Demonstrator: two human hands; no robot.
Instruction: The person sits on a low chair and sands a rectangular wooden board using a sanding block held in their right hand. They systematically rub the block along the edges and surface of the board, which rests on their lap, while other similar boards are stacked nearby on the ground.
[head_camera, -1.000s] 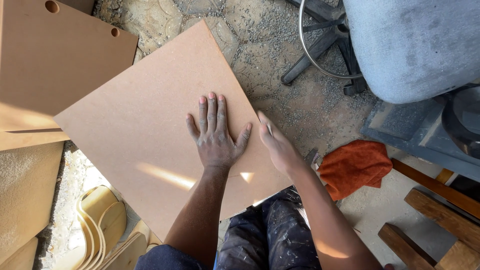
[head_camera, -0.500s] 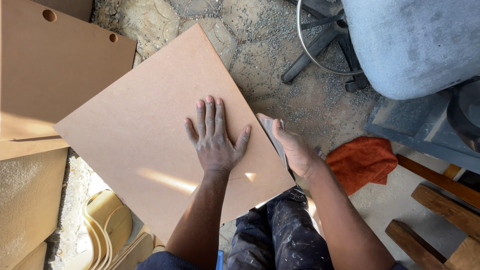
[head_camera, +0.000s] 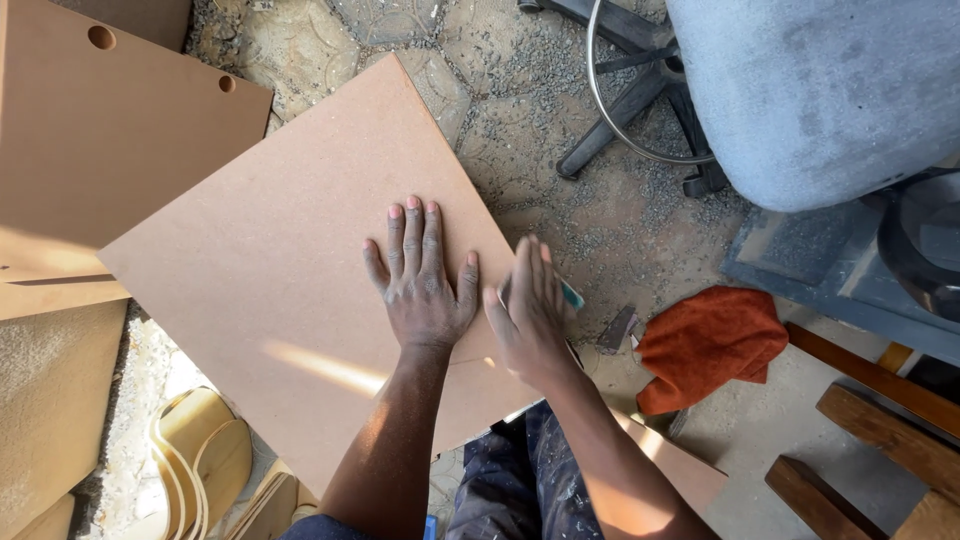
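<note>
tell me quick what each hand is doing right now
Left hand: open, flat on the brown board.
Right hand: at the board's edge, blurred; cannot tell if it holds anything.

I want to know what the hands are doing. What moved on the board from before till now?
The right hand slid along the board's right edge, from nearer the body up to beside the left hand, and looks blurred with motion. A small teal-edged thing shows under its fingers; I cannot tell what it is. The left hand stayed flat on the board, fingers spread. The board, orange cloth and grey chair stayed put.
</note>
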